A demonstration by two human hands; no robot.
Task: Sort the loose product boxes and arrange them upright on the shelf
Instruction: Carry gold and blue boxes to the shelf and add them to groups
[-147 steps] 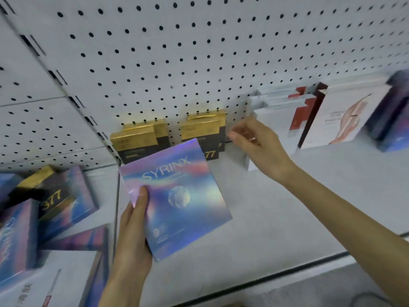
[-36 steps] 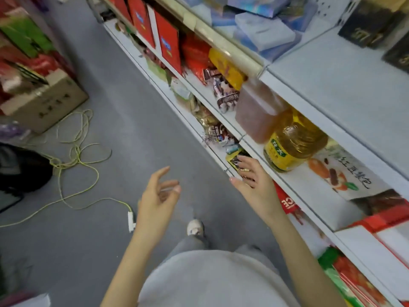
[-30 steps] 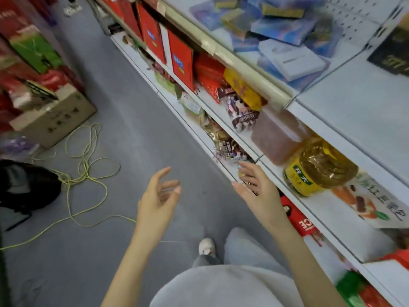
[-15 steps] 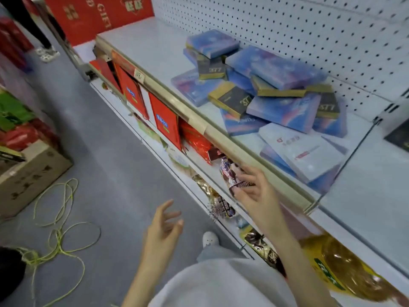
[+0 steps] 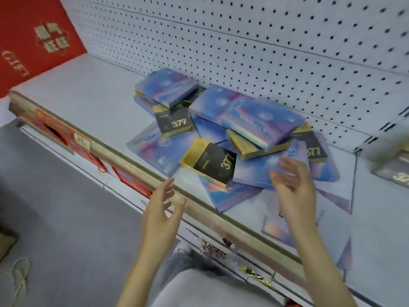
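Observation:
A loose heap of product boxes lies flat on the white shelf (image 5: 88,100). Several are iridescent blue-purple boxes (image 5: 262,124), and black-and-gold "377" boxes (image 5: 210,162) lie mixed among them. My right hand (image 5: 292,187) hovers open above the front right of the heap, over a blue box (image 5: 256,171), with its fingers spread and nothing in it. Further left, my left hand (image 5: 162,209) is open and empty at the shelf's front edge. The view is blurred by motion.
A white pegboard wall (image 5: 265,45) backs the shelf. A red gift box (image 5: 33,41) stands at the far left. A thin divider (image 5: 354,173) closes the bay on the right, with another black-and-gold box (image 5: 394,171) beyond it. Lower shelves hold snack packets (image 5: 212,249). Grey floor lies to the left.
My view has swung from the floor and lower shelves up to the box heap. Both empty hands have risen to the shelf, the right one now over the heap.

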